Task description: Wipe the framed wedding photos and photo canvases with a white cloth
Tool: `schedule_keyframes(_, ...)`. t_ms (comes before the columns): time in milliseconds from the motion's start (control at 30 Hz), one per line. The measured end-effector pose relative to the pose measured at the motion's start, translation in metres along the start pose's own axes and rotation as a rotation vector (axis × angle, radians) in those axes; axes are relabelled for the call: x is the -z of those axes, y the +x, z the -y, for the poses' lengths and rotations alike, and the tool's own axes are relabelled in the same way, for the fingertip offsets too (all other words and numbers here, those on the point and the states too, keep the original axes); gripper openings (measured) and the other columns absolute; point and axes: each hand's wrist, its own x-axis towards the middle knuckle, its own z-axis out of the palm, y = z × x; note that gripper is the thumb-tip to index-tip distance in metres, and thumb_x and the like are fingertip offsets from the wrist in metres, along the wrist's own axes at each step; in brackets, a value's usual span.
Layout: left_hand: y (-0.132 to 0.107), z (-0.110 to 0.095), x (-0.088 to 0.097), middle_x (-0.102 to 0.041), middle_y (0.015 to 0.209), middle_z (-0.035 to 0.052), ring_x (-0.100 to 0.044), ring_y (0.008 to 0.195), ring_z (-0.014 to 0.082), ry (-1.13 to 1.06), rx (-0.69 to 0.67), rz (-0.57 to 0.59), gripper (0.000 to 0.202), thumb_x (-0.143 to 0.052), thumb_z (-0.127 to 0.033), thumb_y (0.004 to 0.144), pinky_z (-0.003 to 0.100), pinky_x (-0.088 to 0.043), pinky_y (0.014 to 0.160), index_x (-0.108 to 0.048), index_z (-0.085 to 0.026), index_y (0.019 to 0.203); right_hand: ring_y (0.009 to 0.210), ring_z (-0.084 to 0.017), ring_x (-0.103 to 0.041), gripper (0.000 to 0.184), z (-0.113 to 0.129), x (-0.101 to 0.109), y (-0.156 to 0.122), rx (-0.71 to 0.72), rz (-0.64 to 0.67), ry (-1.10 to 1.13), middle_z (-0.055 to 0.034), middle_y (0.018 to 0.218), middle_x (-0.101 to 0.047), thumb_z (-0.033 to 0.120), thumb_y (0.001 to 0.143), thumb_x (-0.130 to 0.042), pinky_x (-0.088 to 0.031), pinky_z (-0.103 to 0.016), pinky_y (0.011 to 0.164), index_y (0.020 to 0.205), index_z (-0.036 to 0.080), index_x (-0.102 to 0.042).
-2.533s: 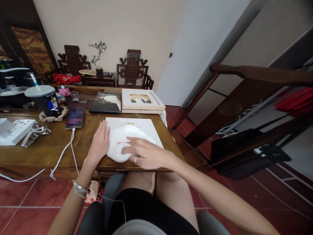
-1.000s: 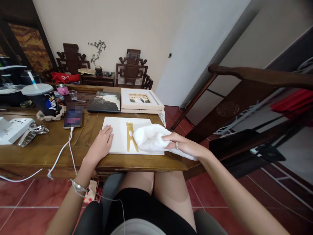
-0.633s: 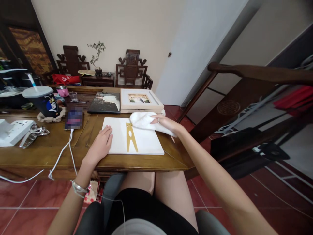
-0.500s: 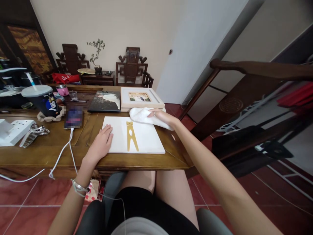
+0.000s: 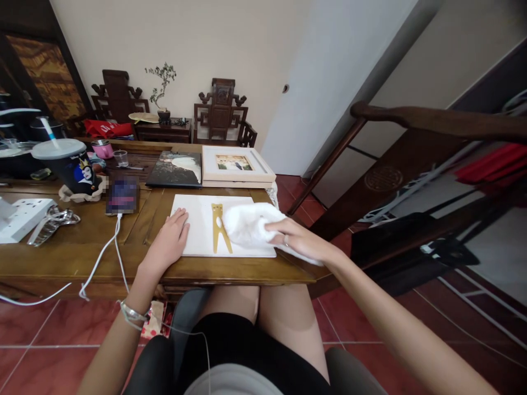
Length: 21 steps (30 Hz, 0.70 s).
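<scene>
A white rectangular board or book [image 5: 193, 227] lies flat near the table's front edge, with a gold cat-shaped figure [image 5: 216, 219] on its surface. My left hand [image 5: 172, 233] rests flat on the board's left edge, fingers stretched out. In my right hand [image 5: 298, 238] is a bunched white cloth [image 5: 249, 225], gripped with the fingers pressed into it. The cloth covers the right part of the board and reaches the gold figure's right side. Its loose end hangs beneath my right hand.
Beyond the board are a black album [image 5: 175, 169] and a pale picture frame [image 5: 239, 167]. Leftward stand a lidded cup [image 5: 68, 164], a phone [image 5: 122, 196] on a white cable [image 5: 107, 249], a hair claw [image 5: 53, 224] and a power strip [image 5: 27, 216]. A wooden chair [image 5: 411, 120] is at right.
My right hand has drawn the white cloth from the board's far right edge toward me, onto its right half. My left hand stays in place on the board.
</scene>
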Motion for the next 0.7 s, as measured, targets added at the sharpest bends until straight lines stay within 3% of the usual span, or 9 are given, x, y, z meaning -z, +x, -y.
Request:
schedule_keyframes(133,0.000,0.000,-0.001,-0.047,0.148,0.0180,-0.037,0.143,0.0263,0.002,-0.002,-0.003,0.045,-0.032,-0.029,0.097,0.049,-0.026,0.119,-0.054,-0.010,0.132,0.117,-0.036,-0.057,0.028,0.009,0.003,-0.042,0.008,0.114,-0.053,-0.0059,0.104,-0.070,0.041,0.073,-0.064,-0.038,-0.050,0.109,0.094,0.026,-0.076)
schedule_keyframes(233,0.000,0.000,-0.001,-0.047,0.148,0.0198,-0.036,0.143,0.0266,0.011,-0.002,0.002,0.047,-0.031,-0.029,0.097,0.048,-0.026,0.119,-0.054,-0.006,0.132,0.120,-0.037,-0.055,0.032,0.014,0.006,-0.044,-0.020,0.144,-0.050,-0.0073,0.109,-0.069,0.042,0.071,-0.065,-0.036,-0.052,0.111,0.096,0.025,-0.077)
schedule_keyframes(367,0.000,0.000,0.000,-0.047,0.148,0.0200,-0.036,0.143,0.0265,0.020,-0.002,0.000,0.049,-0.030,-0.030,0.097,0.048,-0.026,0.119,-0.054,-0.006,0.132,0.123,-0.036,-0.053,0.034,0.009,0.006,-0.010,-0.074,0.068,-0.008,-0.0082,0.119,-0.068,0.037,0.070,-0.066,-0.031,-0.056,0.112,0.101,0.025,-0.076)
schedule_keyframes(567,0.000,0.002,0.000,-0.048,0.147,0.0185,-0.037,0.143,0.0259,0.008,-0.009,0.002,0.048,-0.031,-0.031,0.097,0.047,-0.026,0.119,-0.054,-0.008,0.132,0.125,-0.032,-0.052,0.027,0.006,0.008,0.068,-0.003,-0.042,0.074,-0.0065,0.123,-0.068,0.024,0.072,-0.059,-0.032,-0.049,0.113,0.094,0.023,-0.076)
schedule_keyframes(700,0.000,0.002,0.001,-0.049,0.147,0.0174,-0.038,0.143,0.0258,0.008,-0.016,-0.003,0.047,-0.031,-0.031,0.097,0.049,-0.027,0.119,-0.054,-0.010,0.132,0.116,-0.030,-0.056,0.025,0.011,0.007,0.102,0.052,-0.102,0.083,-0.0062,0.115,-0.070,0.023,0.072,-0.054,-0.038,-0.048,0.107,0.087,0.020,-0.073)
